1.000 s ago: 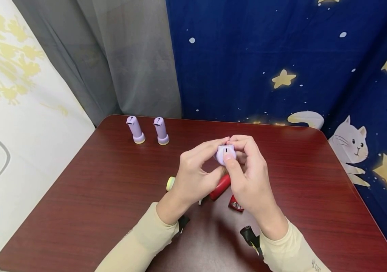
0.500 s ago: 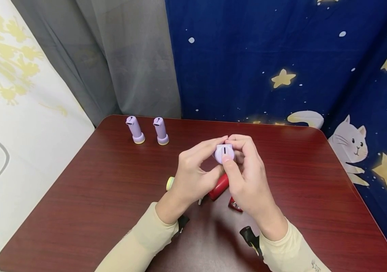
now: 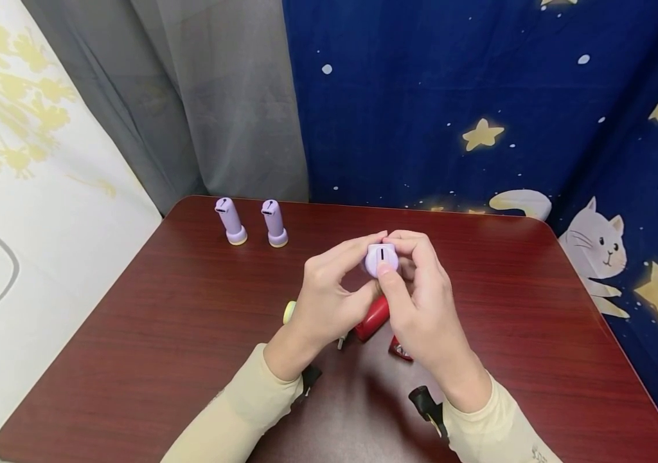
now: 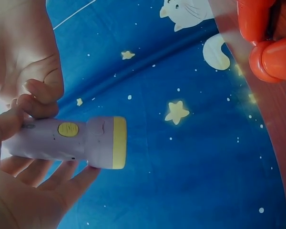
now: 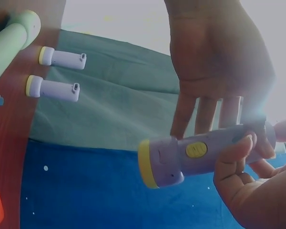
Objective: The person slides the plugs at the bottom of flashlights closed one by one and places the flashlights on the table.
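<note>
Purple flashlight (image 3: 374, 262): up in the air, we see, above the middle of the table (image 3: 190, 334), its slotted tail end facing up at us and its yellow rim (image 4: 119, 143) pointing down; a yellow button (image 4: 68, 129) sits on its side.

Left hand (image 3: 329, 296): closed about the body, and we have the long fingers stretched along one side with the thumb over on the other.

Right hand (image 3: 424, 302): firmly on it too, thumb pressed to the tail end just below the slot, fingers bent in against the barrel.

Standing pair: two more purple flashlights, and we find them upright by the far edge towards the far left corner, the left one (image 3: 229, 220) and the right one (image 3: 274, 222) near each other, yellow rims down.

Under the hands: a red cylinder (image 3: 373, 319) lies around the table's middle, a smaller red piece (image 3: 400, 348) nearer the front edge, half covered by the right hand.

Beside the left wrist: we catch a pale green cylinder (image 5: 7, 52) lying down, and a thin metal piece (image 3: 342, 341), perhaps a tool, too covered for us to name.
</note>
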`<state>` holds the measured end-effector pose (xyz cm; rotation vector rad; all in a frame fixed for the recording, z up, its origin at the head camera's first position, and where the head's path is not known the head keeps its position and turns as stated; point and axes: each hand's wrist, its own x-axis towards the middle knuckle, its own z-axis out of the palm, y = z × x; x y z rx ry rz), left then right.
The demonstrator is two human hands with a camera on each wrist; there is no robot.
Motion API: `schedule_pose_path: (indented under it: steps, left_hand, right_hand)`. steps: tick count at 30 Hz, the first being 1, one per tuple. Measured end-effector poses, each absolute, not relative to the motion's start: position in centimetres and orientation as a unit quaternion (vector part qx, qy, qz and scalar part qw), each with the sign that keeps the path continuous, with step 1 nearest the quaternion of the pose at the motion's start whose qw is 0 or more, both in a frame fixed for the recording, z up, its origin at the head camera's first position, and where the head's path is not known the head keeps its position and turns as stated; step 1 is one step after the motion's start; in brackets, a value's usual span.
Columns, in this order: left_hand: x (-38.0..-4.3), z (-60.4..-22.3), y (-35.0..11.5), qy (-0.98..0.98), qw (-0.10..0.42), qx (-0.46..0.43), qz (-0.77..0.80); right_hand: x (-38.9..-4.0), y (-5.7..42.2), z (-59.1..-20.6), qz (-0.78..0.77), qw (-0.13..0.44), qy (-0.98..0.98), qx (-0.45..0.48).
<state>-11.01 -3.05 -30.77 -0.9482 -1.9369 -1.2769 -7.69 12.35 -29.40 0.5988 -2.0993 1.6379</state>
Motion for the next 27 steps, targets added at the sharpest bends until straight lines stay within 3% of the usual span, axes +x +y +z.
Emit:
schedule_pose_path:
  steps: [15, 19, 27]
  left_hand:
    - [-11.1, -31.0, -3.0, -0.778, 0.333, -0.335, -0.414]
    - [-11.2, -30.8, -3.2, -0.778, 0.294, -0.344, -0.436]
    - [-11.4, -30.3, -3.6, -0.747, 0.155, -0.319, -0.562]
  right_hand:
    - [-7.6, 13.2, -28.0, 0.538, 0.205, -0.806, 0.138]
    - [-7.8, 13.7, -27.9, 0.544, 0.223, -0.796, 0.147]
    - [-8.3, 14.7, -27.8, 0.557, 0.235, -0.771, 0.2]
